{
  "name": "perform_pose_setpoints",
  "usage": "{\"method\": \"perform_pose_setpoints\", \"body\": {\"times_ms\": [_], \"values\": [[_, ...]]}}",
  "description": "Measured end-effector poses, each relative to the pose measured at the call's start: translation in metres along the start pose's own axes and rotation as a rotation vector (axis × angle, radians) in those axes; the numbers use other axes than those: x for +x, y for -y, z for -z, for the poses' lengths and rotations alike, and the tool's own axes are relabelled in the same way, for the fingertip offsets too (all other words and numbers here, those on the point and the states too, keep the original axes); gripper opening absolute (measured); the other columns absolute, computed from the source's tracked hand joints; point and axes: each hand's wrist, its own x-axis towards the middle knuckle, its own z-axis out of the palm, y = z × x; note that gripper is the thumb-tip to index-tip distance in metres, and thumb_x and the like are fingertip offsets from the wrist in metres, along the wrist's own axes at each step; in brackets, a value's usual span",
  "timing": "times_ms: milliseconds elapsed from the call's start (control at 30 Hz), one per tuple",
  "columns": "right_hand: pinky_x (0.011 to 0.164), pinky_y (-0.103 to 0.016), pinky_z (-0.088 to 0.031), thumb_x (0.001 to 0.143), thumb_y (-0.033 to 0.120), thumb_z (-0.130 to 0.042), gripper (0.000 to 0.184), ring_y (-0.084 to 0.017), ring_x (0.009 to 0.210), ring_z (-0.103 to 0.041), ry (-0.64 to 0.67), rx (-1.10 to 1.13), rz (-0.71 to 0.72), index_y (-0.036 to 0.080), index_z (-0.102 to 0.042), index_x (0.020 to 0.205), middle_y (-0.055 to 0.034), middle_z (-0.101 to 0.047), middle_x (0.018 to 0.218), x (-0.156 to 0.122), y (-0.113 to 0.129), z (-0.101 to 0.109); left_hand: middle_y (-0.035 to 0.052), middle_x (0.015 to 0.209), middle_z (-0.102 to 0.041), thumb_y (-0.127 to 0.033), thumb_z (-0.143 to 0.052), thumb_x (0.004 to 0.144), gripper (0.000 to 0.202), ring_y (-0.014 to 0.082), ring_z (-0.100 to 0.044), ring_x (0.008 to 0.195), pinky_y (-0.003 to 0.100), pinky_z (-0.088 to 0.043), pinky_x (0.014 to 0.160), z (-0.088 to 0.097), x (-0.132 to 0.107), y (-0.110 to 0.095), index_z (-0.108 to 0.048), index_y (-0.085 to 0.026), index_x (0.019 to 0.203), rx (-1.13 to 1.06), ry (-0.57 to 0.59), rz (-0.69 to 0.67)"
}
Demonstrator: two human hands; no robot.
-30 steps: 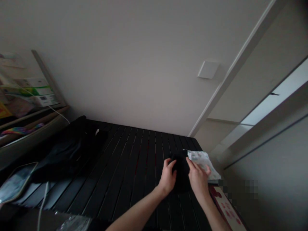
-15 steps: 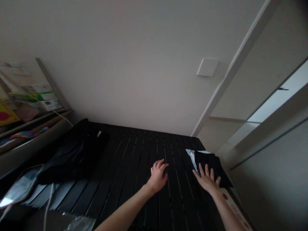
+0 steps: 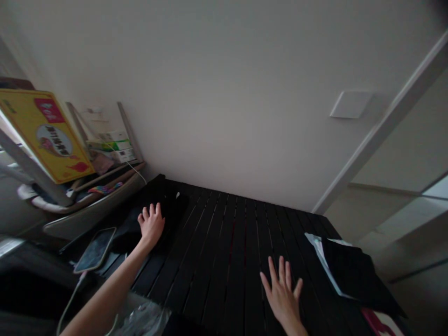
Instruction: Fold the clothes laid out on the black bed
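Observation:
At the left, my left hand [image 3: 152, 227] is over a dark heap of cloth [image 3: 129, 231], palm down with fingers apart and slightly bent. Whether its fingertips touch the cloth I cannot tell. My right hand [image 3: 283, 295] has its fingers spread, with nothing in it, over the black slatted surface [image 3: 217, 261]. To its right lies a folded stack of black cloth [image 3: 353, 268] with a white layer [image 3: 324, 254] showing along its left edge.
A phone [image 3: 95, 249] with a white cable lies at the left, near crumpled clear plastic [image 3: 145, 317]. Behind it stands a rack with a yellow box [image 3: 45, 135]. A red-and-white item [image 3: 381, 322] sits at the lower right. The wall [image 3: 231, 93] closes off the back.
The view has swung left. My left hand has moved left from the middle slats to the dark cloth. My right hand has come away from the folded stack and is over the slats.

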Motion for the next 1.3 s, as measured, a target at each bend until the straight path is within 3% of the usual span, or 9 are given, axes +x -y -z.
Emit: {"method": "perform_pose_setpoints", "body": {"times_ms": [133,300,467,667,767,867,967,1167,1300], "values": [[0.111,-0.065,-0.003,0.089,0.064,-0.008,0.076,-0.03,0.145,-0.011,0.033,-0.017,0.038,0.022,-0.034,0.147,-0.0116,-0.021,0.157,-0.004,0.027,-0.003,0.0171,0.119,-0.062,-0.03,-0.041,0.093,0.033,0.0355,-0.056,0.11,0.053,-0.04,0.09,-0.001,0.011,0.027,-0.064,-0.014,0.109,-0.001,0.185,0.047],[0.112,-0.062,-0.005,0.089,0.063,-0.006,0.077,-0.031,0.144,-0.016,0.066,-0.038,0.038,0.02,-0.032,0.147,-0.0124,-0.023,0.156,-0.005,0.022,-0.004,0.0132,0.117,-0.066,-0.028,-0.034,0.097,0.034,0.0306,-0.059,0.111,0.047,-0.043,0.089,-0.001,0.007,0.033,-0.064,-0.017,0.108,-0.061,0.166,0.022],[0.114,-0.059,-0.009,0.089,0.062,-0.009,0.077,-0.03,0.144,-0.018,0.114,-0.029,0.025,0.018,-0.03,0.148,-0.0128,-0.023,0.156,-0.005,0.022,-0.004,0.0116,0.099,-0.071,-0.034,-0.032,0.098,0.039,0.0242,-0.067,0.092,0.032,-0.048,0.078,0.014,-0.006,0.037,-0.062,-0.014,0.111,-0.395,-0.138,0.162],[0.114,-0.057,-0.015,0.089,0.065,-0.01,0.078,-0.03,0.143,-0.022,0.098,-0.004,0.021,0.018,-0.033,0.147,-0.0128,-0.026,0.155,-0.005,0.021,-0.006,-0.0034,0.081,-0.069,-0.049,-0.035,0.095,0.039,0.0151,-0.065,0.074,0.026,-0.05,0.07,0.07,-0.039,0.015,-0.061,-0.022,0.105,-0.764,-0.472,0.162],[0.113,-0.058,-0.016,0.09,0.061,-0.006,0.078,-0.031,0.143,-0.022,0.068,0.019,0.042,0.015,-0.038,0.145,-0.0138,-0.027,0.155,-0.006,0.02,-0.008,-0.0021,0.088,-0.07,-0.048,-0.038,0.095,0.039,0.015,-0.066,0.076,0.027,-0.052,0.073,0.098,-0.061,-0.019,-0.061,-0.021,0.108,-0.889,-0.363,0.007],[0.113,-0.057,-0.018,0.09,0.06,-0.005,0.078,-0.03,0.143,-0.023,0.057,0.035,0.033,0.015,-0.04,0.144,-0.0129,-0.03,0.154,-0.007,0.02,-0.008,0.0007,0.106,-0.071,-0.041,-0.04,0.095,0.036,0.0169,-0.068,0.089,0.029,-0.053,0.084,0.108,-0.086,-0.058,-0.063,-0.023,0.115,-0.908,0.05,-0.368],[0.112,-0.056,-0.022,0.09,0.063,-0.008,0.079,-0.03,0.141,-0.027,0.054,0.047,0.025,0.015,-0.038,0.145,-0.0128,-0.031,0.153,-0.008,0.02,-0.008,0.0019,0.111,-0.071,-0.032,-0.044,0.094,0.031,0.0178,-0.066,0.102,0.03,-0.05,0.093,0.098,-0.107,-0.089,-0.066,-0.025,0.114,-0.758,0.437,-0.706],[0.111,-0.054,-0.025,0.091,0.062,-0.009,0.078,-0.03,0.139,-0.031,0.039,0.062,0.046,0.013,-0.04,0.143,-0.0142,-0.034,0.151,-0.008,0.017,-0.008,0.0119,0.155,-0.028,-0.034,-0.071,0.075,0.082,0.0404,-0.015,0.143,0.069,-0.014,0.11,0.035,-0.112,-0.096,-0.033,-0.026,0.147,-0.268,0.292,-0.544],[0.11,-0.054,-0.025,0.091,0.061,-0.011,0.077,-0.031,0.138,-0.032,0.012,0.07,0.051,0.012,-0.043,0.142,-0.0151,-0.038,0.15,-0.008,0.017,-0.009,0.0171,0.154,-0.025,-0.049,-0.082,0.058,0.102,0.0476,-0.006,0.141,0.074,-0.003,0.106,-0.012,-0.118,-0.067,-0.037,-0.023,0.146,-0.106,0.395,-0.561]]}}
